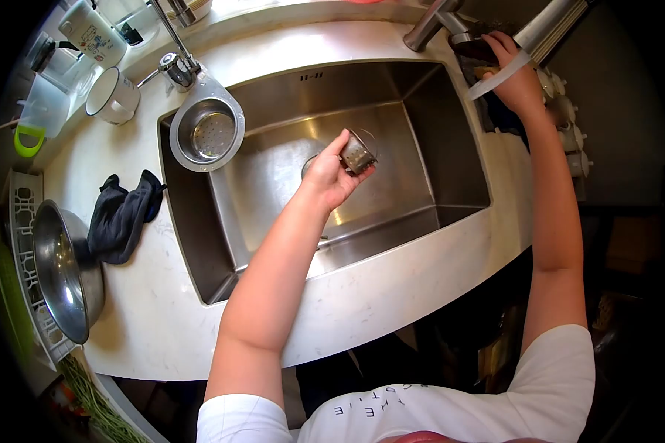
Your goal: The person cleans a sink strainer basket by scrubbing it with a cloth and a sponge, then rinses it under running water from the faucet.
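Observation:
My left hand (334, 176) is over the middle of the sink (273, 199), its fingers and thumb closed round a small perforated metal strainer basket (357, 153). A thin wire loop stands out from the basket. My right hand (516, 80) is stretched past the sink's far right corner, among dark items beside the counter. Its fingers curl over something dark and brownish that I cannot make out. A pale translucent strip (499, 76) crosses in front of that hand.
A perforated round metal insert (207, 133) hangs in the sink's left corner beside a chrome faucet (176, 70). On the left are a white mug (113, 96), a dark cloth (123, 218) and a steel bowl (92, 284). Several cups (571, 137) hang at right.

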`<control>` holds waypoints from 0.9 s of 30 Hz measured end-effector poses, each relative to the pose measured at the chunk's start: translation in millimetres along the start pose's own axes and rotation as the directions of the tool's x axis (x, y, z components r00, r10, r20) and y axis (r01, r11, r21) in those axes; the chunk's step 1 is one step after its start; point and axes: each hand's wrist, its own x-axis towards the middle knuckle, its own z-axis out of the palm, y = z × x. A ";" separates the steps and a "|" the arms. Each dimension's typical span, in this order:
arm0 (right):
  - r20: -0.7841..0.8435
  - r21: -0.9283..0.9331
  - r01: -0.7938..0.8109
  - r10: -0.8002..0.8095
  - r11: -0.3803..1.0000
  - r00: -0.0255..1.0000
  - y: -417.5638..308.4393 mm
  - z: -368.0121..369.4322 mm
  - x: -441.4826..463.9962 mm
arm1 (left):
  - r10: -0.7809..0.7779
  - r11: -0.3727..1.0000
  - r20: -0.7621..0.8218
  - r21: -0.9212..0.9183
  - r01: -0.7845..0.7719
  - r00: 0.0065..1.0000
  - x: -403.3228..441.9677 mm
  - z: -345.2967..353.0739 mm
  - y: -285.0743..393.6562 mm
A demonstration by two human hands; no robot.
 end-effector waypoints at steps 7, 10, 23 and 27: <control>-0.038 0.888 -0.109 0.306 0.446 0.951 -65.9 35.7 -58.2 | -0.042 0.990 -0.092 0.132 0.054 0.995 -0.5 3.7 -13.5; 0.632 0.710 -0.485 0.160 -0.510 0.758 -103.7 65.9 -85.4 | -0.030 0.976 -0.128 0.212 0.057 0.991 0.6 1.0 -18.9; 0.791 -0.013 -0.871 -0.538 -0.490 0.291 -175.1 132.8 -122.0 | 0.413 0.889 -0.345 0.353 -0.291 0.843 4.1 -6.9 -14.9; 0.806 0.141 -0.926 -0.503 -0.350 0.312 -186.3 139.4 -126.4 | 0.417 0.895 -0.349 0.320 -0.312 0.839 2.3 -7.8 -11.5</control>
